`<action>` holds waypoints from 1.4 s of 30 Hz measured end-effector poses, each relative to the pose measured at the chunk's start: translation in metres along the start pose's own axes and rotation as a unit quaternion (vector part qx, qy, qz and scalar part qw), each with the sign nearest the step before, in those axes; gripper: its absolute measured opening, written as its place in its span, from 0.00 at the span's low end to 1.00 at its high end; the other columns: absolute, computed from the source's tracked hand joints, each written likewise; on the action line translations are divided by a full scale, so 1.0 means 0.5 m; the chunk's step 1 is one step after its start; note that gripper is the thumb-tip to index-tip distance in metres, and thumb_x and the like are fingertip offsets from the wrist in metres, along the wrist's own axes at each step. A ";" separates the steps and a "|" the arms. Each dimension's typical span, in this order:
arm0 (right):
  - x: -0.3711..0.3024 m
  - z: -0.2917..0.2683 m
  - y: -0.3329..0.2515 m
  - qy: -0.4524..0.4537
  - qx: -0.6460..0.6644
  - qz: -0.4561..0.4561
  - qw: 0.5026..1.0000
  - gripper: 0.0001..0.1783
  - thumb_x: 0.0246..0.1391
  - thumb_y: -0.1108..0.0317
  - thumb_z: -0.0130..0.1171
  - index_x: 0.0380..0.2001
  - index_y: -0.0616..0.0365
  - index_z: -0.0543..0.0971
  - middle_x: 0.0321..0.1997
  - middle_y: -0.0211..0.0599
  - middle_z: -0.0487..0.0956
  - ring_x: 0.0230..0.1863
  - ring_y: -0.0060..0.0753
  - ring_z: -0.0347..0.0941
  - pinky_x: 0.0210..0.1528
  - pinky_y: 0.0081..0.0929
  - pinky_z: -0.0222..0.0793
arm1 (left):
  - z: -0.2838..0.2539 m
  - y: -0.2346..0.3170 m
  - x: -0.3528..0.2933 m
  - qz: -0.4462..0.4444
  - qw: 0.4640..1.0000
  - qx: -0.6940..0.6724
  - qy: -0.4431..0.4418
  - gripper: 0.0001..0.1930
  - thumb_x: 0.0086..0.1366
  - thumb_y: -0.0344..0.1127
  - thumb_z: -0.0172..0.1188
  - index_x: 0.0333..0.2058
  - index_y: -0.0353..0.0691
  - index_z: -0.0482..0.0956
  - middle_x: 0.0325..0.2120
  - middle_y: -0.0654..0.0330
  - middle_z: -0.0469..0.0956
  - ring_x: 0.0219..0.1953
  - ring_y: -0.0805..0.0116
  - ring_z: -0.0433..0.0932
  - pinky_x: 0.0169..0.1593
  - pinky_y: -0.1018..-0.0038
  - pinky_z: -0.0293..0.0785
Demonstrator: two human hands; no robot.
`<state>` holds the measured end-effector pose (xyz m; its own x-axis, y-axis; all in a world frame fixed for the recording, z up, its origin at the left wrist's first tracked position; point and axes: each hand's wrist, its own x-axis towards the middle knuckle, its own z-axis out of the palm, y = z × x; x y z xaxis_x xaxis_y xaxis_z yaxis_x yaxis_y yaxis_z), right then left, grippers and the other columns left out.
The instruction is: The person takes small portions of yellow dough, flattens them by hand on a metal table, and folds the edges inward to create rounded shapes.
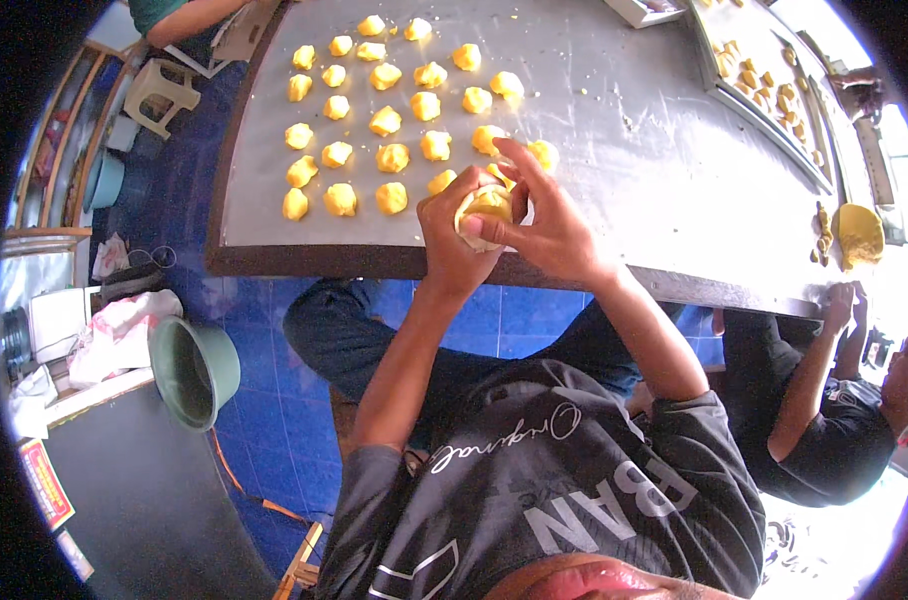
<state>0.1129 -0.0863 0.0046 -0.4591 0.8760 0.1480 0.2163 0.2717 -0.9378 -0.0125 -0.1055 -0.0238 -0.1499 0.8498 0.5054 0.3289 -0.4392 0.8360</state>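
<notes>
- Blue floor tiles, smooth and glossy with thin joints, show beneath the table and toward 9 o'clock, directions being taken from the middle of the view.
- The grey table, flat, metal-looking and scuffed, spreads from 11 to 2 o'clock, edged in dark brown.
- Loose rows of yellow lumps lie on it toward 11 o'clock, knobbly, roughly rounded and dough-like.
- A shallow, straight-sided tray sits at 2 o'clock, bearing small yellow-brown pieces.
- A cream stool, seemingly moulded plastic, stands at 10 o'clock.
- A round green basin, smooth-walled, is between 8 and 9 o'clock.
- A rounded yellow slab lies near 3 o'clock.
- The left hand, just above the middle, curls its fingers around a dough piece, grasping it.
- The right hand lays its thumb on that piece, index finger raised; whether its other fingers grip cannot be told.
- The dough piece, at 12 o'clock over the table's near edge, is round, pale-rimmed, soft-looking and yellow in the middle.
</notes>
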 end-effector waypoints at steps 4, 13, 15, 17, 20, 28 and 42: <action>0.003 -0.006 -0.016 -0.025 0.012 0.084 0.996 0.45 0.45 0.55 0.67 0.61 0.60 0.56 0.52 0.42 0.68 0.50 0.29 0.64 0.47 0.28 0.63 | -0.001 -0.006 0.000 0.032 0.999 0.008 0.002 0.11 0.46 0.29 0.65 0.25 0.38 0.70 0.19 0.63 0.72 0.24 0.76 0.72 0.28 0.76 0.68; -0.007 0.000 -0.005 0.008 0.197 0.023 0.980 0.44 0.48 0.53 0.63 0.60 0.65 0.54 0.61 0.51 0.59 0.64 0.45 0.52 0.64 0.37 0.48 | -0.003 0.006 -0.001 0.005 1.000 0.000 0.013 0.12 0.46 0.32 0.67 0.25 0.40 0.70 0.20 0.58 0.76 0.24 0.62 0.78 0.29 0.70 0.71; -0.007 0.003 0.008 0.004 0.159 0.031 0.987 0.43 0.49 0.53 0.63 0.60 0.65 0.54 0.57 0.50 0.63 0.61 0.41 0.57 0.62 0.34 0.50 | -0.003 0.006 0.000 0.023 1.000 0.003 0.016 0.12 0.47 0.33 0.67 0.25 0.40 0.71 0.20 0.58 0.76 0.24 0.62 0.78 0.29 0.70 0.71; -0.004 0.003 0.014 0.000 0.137 0.021 0.990 0.43 0.49 0.53 0.63 0.60 0.65 0.54 0.52 0.47 0.66 0.56 0.38 0.61 0.58 0.32 0.54 | -0.001 0.009 0.001 0.024 1.000 -0.007 0.019 0.12 0.47 0.33 0.67 0.26 0.40 0.71 0.20 0.58 0.76 0.25 0.62 0.79 0.29 0.70 0.71; -0.010 0.007 0.019 0.000 0.090 0.008 0.996 0.42 0.49 0.56 0.63 0.60 0.64 0.54 0.43 0.41 0.68 0.44 0.30 0.64 0.48 0.28 0.61 | -0.003 0.010 -0.001 0.019 1.000 -0.007 0.012 0.12 0.47 0.33 0.67 0.26 0.39 0.71 0.20 0.58 0.77 0.25 0.62 0.79 0.29 0.71 0.72; -0.007 -0.009 -0.005 -0.035 0.068 0.078 0.994 0.44 0.46 0.62 0.64 0.61 0.64 0.52 0.41 0.39 0.68 0.42 0.28 0.65 0.42 0.26 0.65 | -0.002 0.009 -0.002 0.038 0.999 -0.027 -0.002 0.11 0.48 0.29 0.67 0.24 0.39 0.70 0.20 0.63 0.74 0.23 0.75 0.73 0.28 0.76 0.69; 0.000 -0.011 -0.015 0.008 -0.091 -0.104 0.990 0.52 0.36 0.59 0.71 0.59 0.66 0.52 0.57 0.50 0.56 0.53 0.44 0.60 0.45 0.31 0.67 | 0.004 0.019 0.005 -0.007 0.999 -0.014 0.033 0.11 0.48 0.29 0.67 0.22 0.40 0.70 0.16 0.62 0.74 0.20 0.74 0.74 0.25 0.77 0.69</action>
<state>0.1159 -0.0861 0.0136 -0.4959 0.7997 0.3384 0.2710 0.5127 -0.8147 -0.0078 -0.1068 -0.0151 -0.2158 0.8347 0.5066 0.2996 -0.4372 0.8480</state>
